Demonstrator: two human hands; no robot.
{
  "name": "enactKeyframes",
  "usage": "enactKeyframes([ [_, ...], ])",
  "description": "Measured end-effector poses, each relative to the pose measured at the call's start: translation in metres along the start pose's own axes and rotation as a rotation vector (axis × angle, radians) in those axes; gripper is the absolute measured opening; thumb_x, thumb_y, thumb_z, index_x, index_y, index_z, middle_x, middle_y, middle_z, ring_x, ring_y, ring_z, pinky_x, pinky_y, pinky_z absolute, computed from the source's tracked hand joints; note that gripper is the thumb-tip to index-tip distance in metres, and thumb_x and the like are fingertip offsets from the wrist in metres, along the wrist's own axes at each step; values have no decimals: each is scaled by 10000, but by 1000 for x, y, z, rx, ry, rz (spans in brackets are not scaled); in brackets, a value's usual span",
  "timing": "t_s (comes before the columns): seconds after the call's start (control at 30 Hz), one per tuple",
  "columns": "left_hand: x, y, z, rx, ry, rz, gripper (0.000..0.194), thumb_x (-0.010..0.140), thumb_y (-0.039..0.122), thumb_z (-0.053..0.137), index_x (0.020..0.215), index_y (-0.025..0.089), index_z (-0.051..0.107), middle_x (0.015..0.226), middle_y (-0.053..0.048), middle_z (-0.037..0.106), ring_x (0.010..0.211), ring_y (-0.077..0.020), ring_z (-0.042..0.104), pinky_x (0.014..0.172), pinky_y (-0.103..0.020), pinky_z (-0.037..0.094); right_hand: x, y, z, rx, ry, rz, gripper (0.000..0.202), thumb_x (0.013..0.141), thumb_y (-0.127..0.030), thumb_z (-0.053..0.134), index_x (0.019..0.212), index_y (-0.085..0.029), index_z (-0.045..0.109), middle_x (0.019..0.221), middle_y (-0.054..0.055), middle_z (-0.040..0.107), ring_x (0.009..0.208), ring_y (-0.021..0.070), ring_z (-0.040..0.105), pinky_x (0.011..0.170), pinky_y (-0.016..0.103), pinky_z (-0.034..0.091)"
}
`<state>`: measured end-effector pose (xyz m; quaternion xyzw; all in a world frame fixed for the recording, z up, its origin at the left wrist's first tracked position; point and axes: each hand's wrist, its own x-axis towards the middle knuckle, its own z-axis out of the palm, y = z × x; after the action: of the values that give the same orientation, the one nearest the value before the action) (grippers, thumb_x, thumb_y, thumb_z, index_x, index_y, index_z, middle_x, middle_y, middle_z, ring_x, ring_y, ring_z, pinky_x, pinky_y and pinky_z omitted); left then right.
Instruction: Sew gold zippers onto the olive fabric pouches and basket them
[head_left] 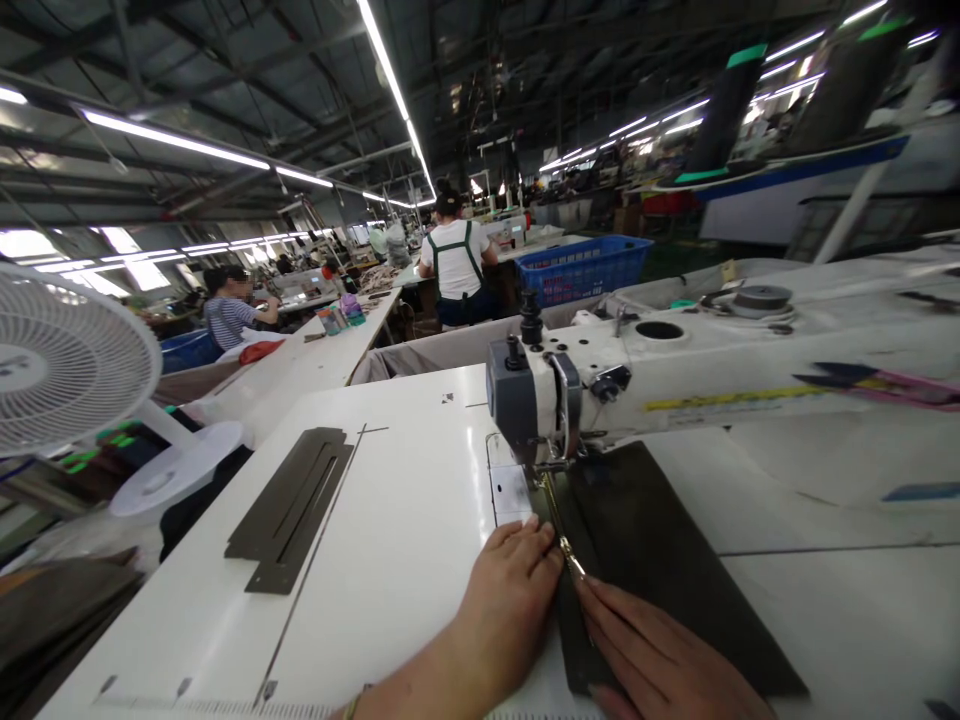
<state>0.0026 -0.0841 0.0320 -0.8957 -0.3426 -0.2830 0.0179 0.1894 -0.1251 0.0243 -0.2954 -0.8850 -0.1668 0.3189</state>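
A dark olive panel [667,560] lies on the white table with its far end under the head of a sewing machine [536,395]. A gold zipper [556,510] with a metal pull runs along it toward the needle area. My left hand [514,590] rests at the panel's left edge, its fingers together beside the zipper; what lies under the fingertips is hidden. My right hand [645,640] lies over the panel, fingertips at the lower end of the zipper pull. A second olive piece [296,510] with long slots lies flat on the left.
Pink-handled snips [892,385] and a tape spool [761,298] lie on the machine's arm. A white fan [67,360] stands at the left. Beyond the table are a blue basket [585,268], a person in a white shirt [456,260] and a person in stripes [229,315].
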Motion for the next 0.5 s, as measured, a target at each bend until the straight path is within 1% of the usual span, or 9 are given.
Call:
enactKeyframes([
  [0.1,-2,2,5,40,33,-3,227,813,124,505,1019,128,600,1105,-110,636,1051,-255,583,889,-399,496,3,1,-1,70,0,25,273,880,-168,412,934,-150,679,984,61,689,931,168,625,817,244,504],
  [0.17,-1,2,8,52,70,3,206,825,136,504,1004,127,605,1070,-110,648,1017,-252,599,883,-397,500,9,6,0,129,-3,112,297,890,-148,383,885,-174,679,950,54,693,898,150,628,804,232,504],
  [0.23,0,2,9,46,80,-4,203,831,140,499,1004,127,605,1054,-110,651,1003,-249,605,890,-399,499,15,14,6,105,-12,198,290,891,-169,379,958,-151,661,1021,89,670,956,172,612,822,274,508],
  [0.27,1,1,9,41,74,-13,206,833,137,494,1006,126,605,1056,-112,648,1005,-250,603,894,-401,499,17,17,10,62,-16,210,293,887,-188,389,1026,-125,639,1084,114,645,1010,195,592,838,308,507],
  [0.33,2,0,9,35,62,-17,207,839,127,476,1002,120,605,1059,-120,644,1013,-251,599,896,-401,502,18,23,20,-40,-30,167,351,874,-219,417,1144,-62,577,1195,157,581,1106,239,540,866,366,501],
  [0.37,2,0,8,34,58,-13,209,842,126,469,1000,113,605,1061,-127,642,1018,-255,596,898,-402,503,17,25,25,-72,-44,138,369,867,-212,421,1163,-45,563,1220,165,562,1127,249,525,870,376,501],
  [0.5,4,-4,10,30,45,-1,213,844,121,455,996,100,603,1082,-140,631,1043,-259,581,926,-411,490,14,27,36,-116,-77,119,370,855,-171,401,1139,-13,579,1229,188,547,1135,267,519,866,384,510],
])
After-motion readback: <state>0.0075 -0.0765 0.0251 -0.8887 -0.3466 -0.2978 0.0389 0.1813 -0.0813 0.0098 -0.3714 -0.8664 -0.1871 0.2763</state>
